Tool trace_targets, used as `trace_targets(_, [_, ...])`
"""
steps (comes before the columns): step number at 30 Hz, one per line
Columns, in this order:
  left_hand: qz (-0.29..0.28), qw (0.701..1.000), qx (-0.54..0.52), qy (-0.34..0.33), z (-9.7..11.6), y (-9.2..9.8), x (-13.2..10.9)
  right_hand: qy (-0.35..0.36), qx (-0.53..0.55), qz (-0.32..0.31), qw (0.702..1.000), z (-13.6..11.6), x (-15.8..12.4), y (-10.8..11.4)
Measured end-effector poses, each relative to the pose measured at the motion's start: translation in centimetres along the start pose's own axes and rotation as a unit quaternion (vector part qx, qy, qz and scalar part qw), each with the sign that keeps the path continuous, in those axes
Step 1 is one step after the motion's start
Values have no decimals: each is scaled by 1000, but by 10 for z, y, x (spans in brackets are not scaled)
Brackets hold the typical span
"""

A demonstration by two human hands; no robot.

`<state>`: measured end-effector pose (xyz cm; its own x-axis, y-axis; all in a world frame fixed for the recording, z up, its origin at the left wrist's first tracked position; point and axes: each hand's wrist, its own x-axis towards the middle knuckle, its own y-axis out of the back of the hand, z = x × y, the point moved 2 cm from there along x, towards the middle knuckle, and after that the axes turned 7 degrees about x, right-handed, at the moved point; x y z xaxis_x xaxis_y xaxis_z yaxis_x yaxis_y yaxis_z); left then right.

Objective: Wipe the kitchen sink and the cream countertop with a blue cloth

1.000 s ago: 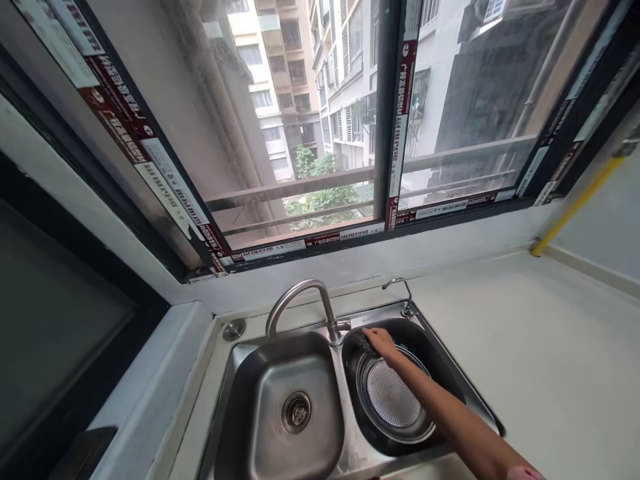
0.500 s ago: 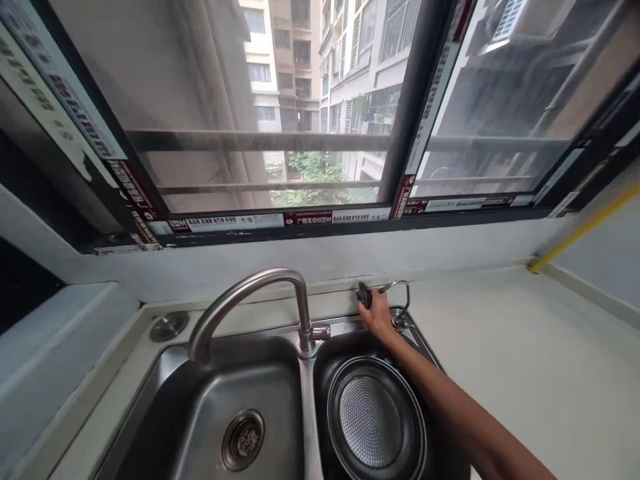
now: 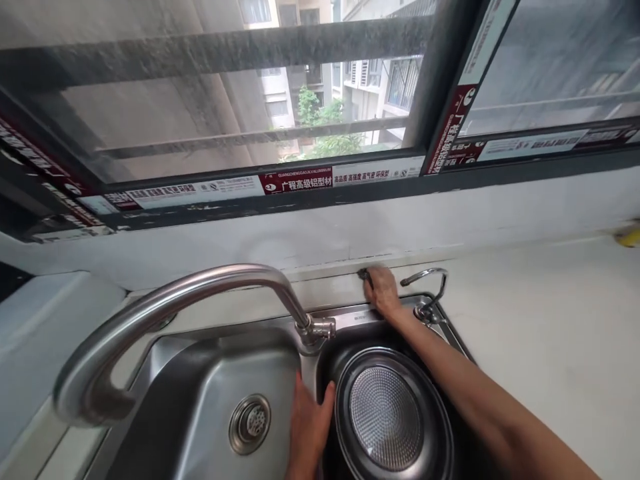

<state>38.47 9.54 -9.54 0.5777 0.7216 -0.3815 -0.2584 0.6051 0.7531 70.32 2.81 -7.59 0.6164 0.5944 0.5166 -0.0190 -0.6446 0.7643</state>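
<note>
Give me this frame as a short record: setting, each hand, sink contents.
Setting: double sink under a window
Right hand: grips small dark object on the ledge behind the sink, beside small tap
Left hand: open, on the divider, thumb at pan rim
Right basin: pan, bottom up
Left basin: faucet arches over it

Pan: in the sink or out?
In. Pan sits inside the right basin of the sink; left hand on the divider beside it, right hand grips a dark pad at the back ledge.
</note>
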Motion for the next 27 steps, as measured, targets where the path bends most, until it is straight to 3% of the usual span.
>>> trace_targets(4, [12,999,36,26,20,8,19,70,31,-68,995,-55,19,-36])
trace_targets(7, [1,993,97,64,20,8,25,96,23,-116,988,-92,33,-55])
trace_targets(9, [-4,991,105,80,16,6,29,112,18,-138,984,-102,40,-57])
trace_targets(12, [-8,993,95,77,13,3,32,117,11,-163,980,-92,43,-43])
trace_targets(18, [15,994,85,65,16,3,29,-113,-119,-125,978,-34,23,9])
trace_targets(21, [13,993,93,67,20,5,26,-149,-150,-111,971,-16,14,28])
trace_targets(24, [-4,993,91,73,22,7,24,-150,-154,-124,969,-11,15,31])
trace_targets(27, [-9,993,91,70,23,7,26,-147,-167,-141,965,-18,22,21])
